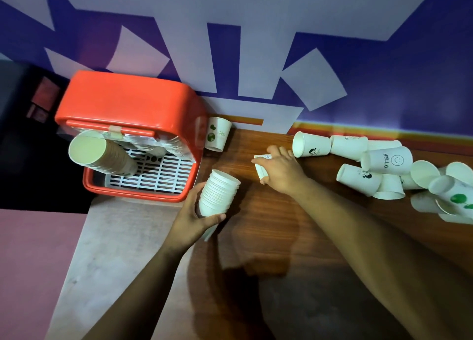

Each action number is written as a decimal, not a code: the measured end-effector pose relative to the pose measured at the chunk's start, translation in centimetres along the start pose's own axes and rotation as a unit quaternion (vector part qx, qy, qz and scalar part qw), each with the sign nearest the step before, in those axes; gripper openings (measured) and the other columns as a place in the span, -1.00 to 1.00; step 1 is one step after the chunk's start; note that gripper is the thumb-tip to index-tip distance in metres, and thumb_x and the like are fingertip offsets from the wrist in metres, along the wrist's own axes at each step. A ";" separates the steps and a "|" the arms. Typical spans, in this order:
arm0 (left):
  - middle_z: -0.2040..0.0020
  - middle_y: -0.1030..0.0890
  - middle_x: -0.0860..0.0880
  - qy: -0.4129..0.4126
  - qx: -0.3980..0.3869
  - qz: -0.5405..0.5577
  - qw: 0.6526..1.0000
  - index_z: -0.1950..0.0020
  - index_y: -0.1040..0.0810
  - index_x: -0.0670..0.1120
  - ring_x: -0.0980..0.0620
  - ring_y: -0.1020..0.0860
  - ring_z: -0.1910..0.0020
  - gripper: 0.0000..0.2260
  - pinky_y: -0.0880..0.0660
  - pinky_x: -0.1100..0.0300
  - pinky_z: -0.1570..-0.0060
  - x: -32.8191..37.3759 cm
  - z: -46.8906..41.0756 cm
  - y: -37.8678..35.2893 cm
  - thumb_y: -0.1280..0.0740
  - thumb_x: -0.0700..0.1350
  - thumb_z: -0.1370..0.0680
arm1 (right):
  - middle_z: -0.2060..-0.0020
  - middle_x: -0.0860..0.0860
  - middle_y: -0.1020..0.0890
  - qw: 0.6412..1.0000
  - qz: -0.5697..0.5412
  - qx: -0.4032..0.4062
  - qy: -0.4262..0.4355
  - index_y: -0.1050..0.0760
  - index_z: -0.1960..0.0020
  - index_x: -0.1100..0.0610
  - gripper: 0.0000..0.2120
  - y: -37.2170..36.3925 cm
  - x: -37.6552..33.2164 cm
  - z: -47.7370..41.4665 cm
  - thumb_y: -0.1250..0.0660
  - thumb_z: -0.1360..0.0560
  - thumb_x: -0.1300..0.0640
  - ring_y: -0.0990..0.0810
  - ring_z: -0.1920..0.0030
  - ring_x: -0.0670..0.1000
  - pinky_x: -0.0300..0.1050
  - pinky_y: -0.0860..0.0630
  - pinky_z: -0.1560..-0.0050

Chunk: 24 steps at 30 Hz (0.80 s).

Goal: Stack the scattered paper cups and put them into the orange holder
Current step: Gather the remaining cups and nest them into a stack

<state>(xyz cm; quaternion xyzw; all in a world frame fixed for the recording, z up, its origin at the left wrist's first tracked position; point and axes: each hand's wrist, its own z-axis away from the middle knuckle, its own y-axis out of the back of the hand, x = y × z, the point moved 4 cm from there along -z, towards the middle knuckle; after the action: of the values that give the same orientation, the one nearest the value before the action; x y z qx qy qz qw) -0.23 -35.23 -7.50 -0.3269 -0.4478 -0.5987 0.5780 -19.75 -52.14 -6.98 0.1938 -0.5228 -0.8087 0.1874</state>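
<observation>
Right hand (281,172) covered most of the cup (261,161) it was on: fingers curled over it, thumb underneath, clamped. Only a white sliver showed, so it could be one cup or two nested. I couldn't tell.

Left hand (194,219) was wrapped round the lower end of a nested stack (220,193), held tilted with the rims pointing up and away. The stack's bottom was hidden in the palm.

Scattered cups (378,160) lay on their sides along the back right of the table (281,224), piled against each other. The farthest ones were cut off by the right frame edge.

The left hand and its stack sat near the wood top's left edge. There was bare wood between the two hands and toward the viewer.

Orange holder (128,104) stood left of the stack, against the wall (256,7). Another tall stack (102,158) leaned inside it over a white grille (158,176). The holder's interior behind that was blurred.

A lone cup (217,137) sat tilted just beside the holder's right side, by the wall.
</observation>
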 end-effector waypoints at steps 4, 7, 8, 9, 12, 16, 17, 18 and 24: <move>-0.25 -0.54 0.12 0.003 -0.004 0.001 1.000 -0.38 -0.39 0.12 0.19 -0.52 -0.24 -0.32 -0.54 0.30 -0.07 -0.3 0.4 -0.4 -0.60 -0.21 -0.38 | -0.23 0.08 -0.47 0.998 0.047 0.022 0.019 -0.45 -0.29 -0.06 -0.61 0.1 0.2 0.3 -0.40 -0.49 -0.05 -0.41 -0.22 0.15 0.04 -0.39 -0.23; -0.26 -0.53 0.12 0.000 -0.008 -0.004 1.000 -0.40 -0.39 0.12 0.18 -0.51 -0.25 -0.31 -0.52 0.34 -0.09 -0.3 0.4 -0.8 -0.60 -0.20 -0.37 | -0.08 0.03 -0.52 0.996 -0.067 0.058 -0.014 -0.56 -0.14 0.04 -0.74 1.5 1.0 1.0 -0.34 -0.53 -0.08 -0.52 -0.05 0.08 -0.09 -0.48 0.00; -0.26 -0.53 0.14 -0.001 -0.009 -0.008 1.000 -0.40 -0.39 0.12 0.19 -0.51 -0.26 -0.30 -0.52 0.36 -0.08 -0.1 0.4 -1.0 -0.61 -0.19 -0.37 | -0.02 0.01 -0.55 0.981 -0.168 0.091 -0.039 -0.59 -0.07 0.06 -0.77 2.2 1.4 1.5 -0.34 -0.54 -0.07 -0.54 0.02 0.05 -0.14 -0.48 0.09; -0.25 -0.52 0.16 -0.002 -0.010 -0.011 1.000 -0.41 -0.38 0.11 0.20 -0.50 -0.26 -0.29 -0.51 0.38 -0.08 0.0 0.3 -1.1 -0.61 -0.18 -0.36 | 0.05 0.00 -0.58 0.950 -0.281 0.121 -0.063 -0.60 0.01 0.07 -0.79 2.7 1.7 1.9 -0.35 -0.53 -0.07 -0.56 0.08 0.02 -0.16 -0.49 0.14; -0.25 -0.52 0.20 -0.013 -0.012 -0.012 1.000 -0.42 -0.38 0.08 0.23 -0.49 -0.27 -0.28 -0.47 0.41 -0.11 0.7 0.1 -1.7 -0.61 -0.20 -0.35 | 0.19 0.00 -0.62 0.855 -0.495 0.125 -0.087 -0.61 0.11 0.01 -0.77 3.8 1.4 3.3 -0.33 -0.52 -0.13 -0.62 0.14 0.05 0.12 -0.63 0.07; -0.31 -0.51 0.17 -0.037 -0.039 -0.019 0.998 -0.41 -0.38 0.11 0.17 -0.47 -0.33 -0.28 -0.46 0.26 -0.25 1.8 -0.2 -2.7 -0.61 -0.21 -0.36 | 0.16 0.07 -0.63 0.870 -0.489 0.039 -0.048 -0.60 0.11 -0.01 -0.73 3.4 0.4 5.0 -0.26 -0.54 -0.17 -0.60 0.05 0.14 0.26 -0.57 -0.04; -0.33 -0.50 0.16 -0.040 -0.044 -0.016 0.998 -0.42 -0.38 0.12 0.14 -0.47 -0.34 -0.28 -0.46 0.22 -0.27 2.0 -0.3 -3.0 -0.61 -0.20 -0.36 | 0.15 0.06 -0.64 0.875 -0.483 0.015 -0.041 -0.60 0.11 -0.02 -0.74 3.2 0.0 5.4 -0.25 -0.57 -0.15 -0.60 0.06 0.12 0.22 -0.57 -0.06; -0.33 -0.50 0.15 -0.041 -0.049 -0.011 0.998 -0.42 -0.37 0.12 0.13 -0.47 -0.35 -0.28 -0.46 0.18 -0.27 2.2 -0.3 -3.2 -0.61 -0.19 -0.37 | 0.15 0.05 -0.64 0.882 -0.470 -0.004 -0.028 -0.59 0.14 -0.03 -0.73 3.0 -0.4 5.8 -0.23 -0.59 -0.13 -0.59 0.09 0.09 0.17 -0.57 -0.05; -0.32 -0.50 0.15 -0.038 -0.034 0.004 0.999 -0.41 -0.37 0.14 0.15 -0.47 -0.33 -0.28 -0.48 0.19 -0.25 2.5 -0.6 -4.4 -0.62 -0.17 -0.36 | -0.11 -0.01 -0.55 0.923 -0.371 0.080 -0.058 -0.54 -0.19 0.03 -0.69 3.0 1.9 5.6 -0.19 -0.60 -0.11 -0.57 -0.03 0.00 0.03 -0.56 -0.11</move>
<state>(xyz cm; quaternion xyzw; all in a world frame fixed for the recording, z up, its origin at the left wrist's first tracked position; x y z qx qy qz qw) -4.80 -37.09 -6.10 -0.3712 -0.4474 -0.5983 0.5514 -23.94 -49.94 -2.39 0.3412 -0.4862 -0.7857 -0.1730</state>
